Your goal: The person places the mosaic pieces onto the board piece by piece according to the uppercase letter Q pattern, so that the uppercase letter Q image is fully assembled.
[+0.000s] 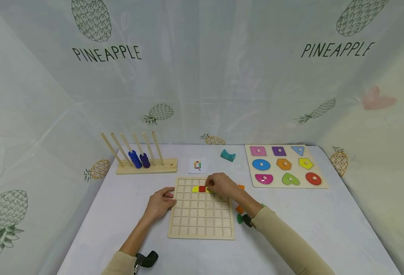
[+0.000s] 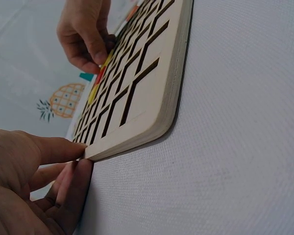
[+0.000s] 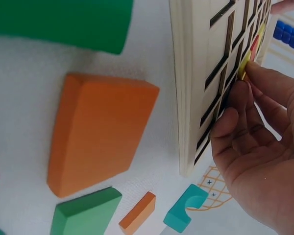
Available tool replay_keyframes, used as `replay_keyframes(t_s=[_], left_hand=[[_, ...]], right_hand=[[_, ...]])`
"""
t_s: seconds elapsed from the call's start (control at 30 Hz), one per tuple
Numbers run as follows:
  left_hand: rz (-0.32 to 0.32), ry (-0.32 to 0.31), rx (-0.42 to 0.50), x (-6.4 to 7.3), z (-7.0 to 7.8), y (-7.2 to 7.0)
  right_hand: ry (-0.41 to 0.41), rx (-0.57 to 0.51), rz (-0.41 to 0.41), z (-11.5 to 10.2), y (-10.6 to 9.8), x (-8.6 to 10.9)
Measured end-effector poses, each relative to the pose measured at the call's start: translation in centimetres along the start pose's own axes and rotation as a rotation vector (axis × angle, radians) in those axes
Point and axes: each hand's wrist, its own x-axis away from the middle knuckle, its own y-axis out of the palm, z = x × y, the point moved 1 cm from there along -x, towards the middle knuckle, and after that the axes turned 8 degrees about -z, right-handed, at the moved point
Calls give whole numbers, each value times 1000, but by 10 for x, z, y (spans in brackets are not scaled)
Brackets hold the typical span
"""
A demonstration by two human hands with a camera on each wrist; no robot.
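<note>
Tile [image 3: 244, 63] half hidden, apparently pinched by right fingers [image 3: 224, 123]; left fingers [image 2: 59, 150] hold board [image 1: 201, 221].

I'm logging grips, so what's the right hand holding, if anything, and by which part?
The right hand touches the rightmost yellow tile at its edge; whether it pinches or only presses, I can't tell.

Out from my left hand [image 1: 158, 203], the table [image 1: 114, 219] leaves room to its left edge; toward the far-left corner, the peg rack's [image 1: 169, 166] tall pegs block a low sweep. My right hand [image 1: 221, 184] reaches over the grid board [image 1: 201, 221], with orange block [image 3: 100, 132] and green block [image 3: 59, 22] crowding its right edge. The shape board [image 1: 303, 178] takes the far-right corner. Before the grid board's near edge, I can pass between my forearms.
</note>
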Motion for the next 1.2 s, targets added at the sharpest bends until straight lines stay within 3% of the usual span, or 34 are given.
replay_keyframes(t_s=[0.93,1.2], left_hand=[[-12,-9,13,-1,0,0],[-10,-8,6,0,-1,0]], right_hand=[[-10,5,-11,2,-1,0],[-8,10,23,3,-11,12]])
